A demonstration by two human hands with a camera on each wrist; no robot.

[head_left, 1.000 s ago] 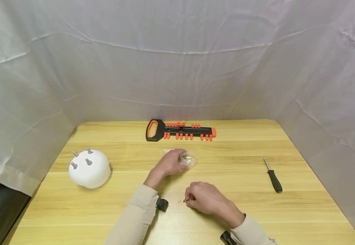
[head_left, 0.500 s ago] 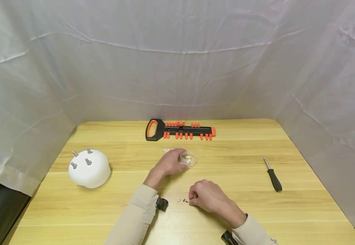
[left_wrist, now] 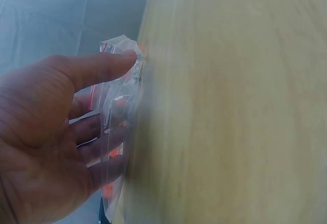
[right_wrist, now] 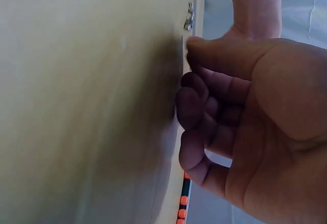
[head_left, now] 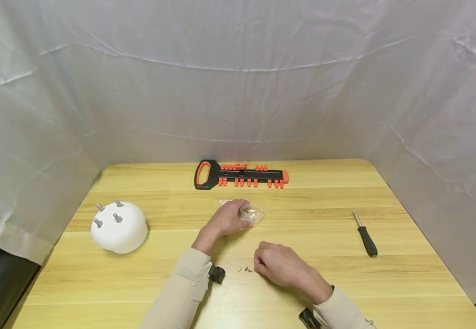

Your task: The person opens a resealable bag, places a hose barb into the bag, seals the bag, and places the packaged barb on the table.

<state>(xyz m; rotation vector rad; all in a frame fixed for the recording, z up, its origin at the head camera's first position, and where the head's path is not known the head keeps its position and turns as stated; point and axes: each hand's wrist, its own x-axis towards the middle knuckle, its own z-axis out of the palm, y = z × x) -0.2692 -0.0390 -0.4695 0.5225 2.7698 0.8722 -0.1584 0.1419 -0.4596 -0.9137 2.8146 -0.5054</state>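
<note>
Wooden table [head_left: 139, 283] fills the lower half of the head frame, and I see both hands near its centre; the left hand [head_left: 226, 218] lies on a clear plastic bag [head_left: 252, 213] just above the middle, its thumb and fingers around the bag, pinching the thin film, as the left wrist view shows [left_wrist: 115, 106]; the right hand [head_left: 278, 265] rests lower, right of centre, with fingers curled and the tips touching the table, holding nothing that I can see; just beside its fingertips, on the left, lie a few small screws [head_left: 245, 269] on the wood, apart from the bag; a white dome [head_left: 119, 227] with grey bolts stands at the left; an orange and black bit holder [head_left: 240, 175] lies at the far edge; a black screwdriver [head_left: 364, 235] lies at the right, well apart from the hands.
</note>
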